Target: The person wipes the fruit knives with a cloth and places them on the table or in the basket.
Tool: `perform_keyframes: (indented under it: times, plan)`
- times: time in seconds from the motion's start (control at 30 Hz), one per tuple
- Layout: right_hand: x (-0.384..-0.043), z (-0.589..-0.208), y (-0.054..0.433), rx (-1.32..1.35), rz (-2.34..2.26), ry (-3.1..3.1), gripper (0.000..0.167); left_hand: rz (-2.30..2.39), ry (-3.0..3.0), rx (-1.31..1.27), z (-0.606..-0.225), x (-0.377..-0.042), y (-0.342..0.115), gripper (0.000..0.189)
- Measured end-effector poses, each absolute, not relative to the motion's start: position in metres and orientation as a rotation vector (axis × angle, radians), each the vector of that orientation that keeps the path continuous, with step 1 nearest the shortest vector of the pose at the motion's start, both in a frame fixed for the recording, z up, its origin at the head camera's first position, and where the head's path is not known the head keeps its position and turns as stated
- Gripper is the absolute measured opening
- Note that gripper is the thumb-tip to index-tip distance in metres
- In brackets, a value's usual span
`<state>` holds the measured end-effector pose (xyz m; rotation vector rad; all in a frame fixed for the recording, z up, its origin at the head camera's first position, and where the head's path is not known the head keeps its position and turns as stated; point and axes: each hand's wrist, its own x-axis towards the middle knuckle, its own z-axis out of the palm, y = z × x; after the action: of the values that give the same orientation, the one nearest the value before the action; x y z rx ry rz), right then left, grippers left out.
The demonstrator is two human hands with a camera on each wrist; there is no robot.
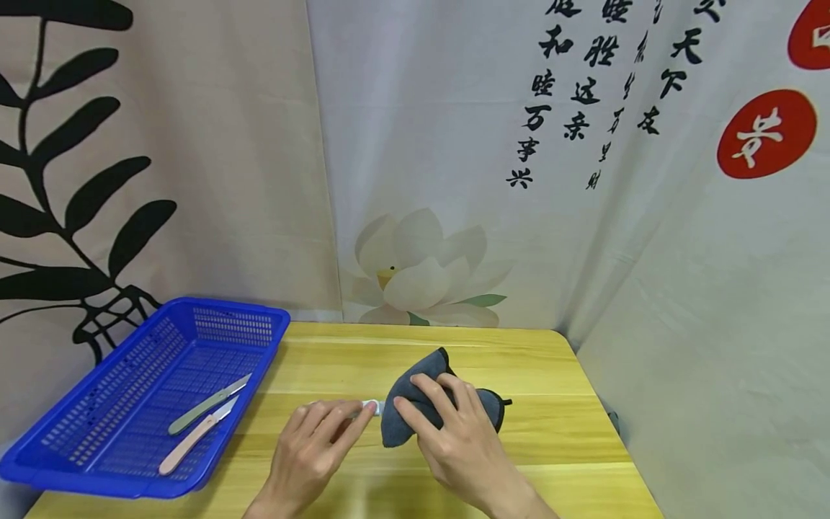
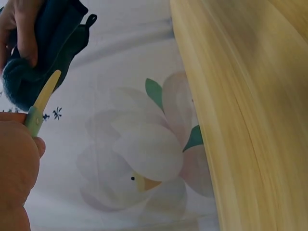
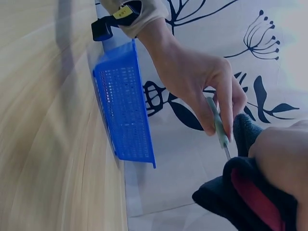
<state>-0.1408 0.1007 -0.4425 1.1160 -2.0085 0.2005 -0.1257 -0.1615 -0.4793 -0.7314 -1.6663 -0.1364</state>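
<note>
My left hand [image 1: 303,448] pinches the pale green handle of a small knife [image 2: 35,118] between thumb and fingers, above the table. In the left wrist view the blade points toward the cloth and shows in part; in the right wrist view its far part is hidden by the cloth. My right hand [image 1: 462,441] grips a folded dark blue-grey cloth [image 1: 393,424] with black edging and a small hanging loop. A reddish inner face of the cloth [image 3: 255,197] shows in the right wrist view. The cloth's left edge is right at the knife.
A blue plastic basket [image 1: 26,461] stands on the left of the wooden table [image 1: 551,447]. Inside it lie a green-handled knife [image 1: 202,411] and a beige-pink-handled knife [image 1: 189,445]. A printed curtain [image 1: 428,144] hangs behind the table's back edge.
</note>
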Motion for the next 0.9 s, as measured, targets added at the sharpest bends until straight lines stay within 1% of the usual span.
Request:
perform_keyframes:
  times: [0.2,0.4,0.9]
  plan:
    - [-0.138,-0.445,0.094,1.126,0.144,-2.072,0.049,-0.128,-1.617,-0.751,-0.475,-0.126,-0.158,0.040]
    - [-0.138,-0.446,0.093,1.109,0.132,-2.107,0.049,-0.117,-1.608,-0.746,-0.480,-0.127,-0.160,0.038]
    - [-0.157,-0.454,0.113,1.020,0.087,-2.125,0.055,-0.112,-1.590,-0.723,-0.477,-0.126,-0.166,0.036]
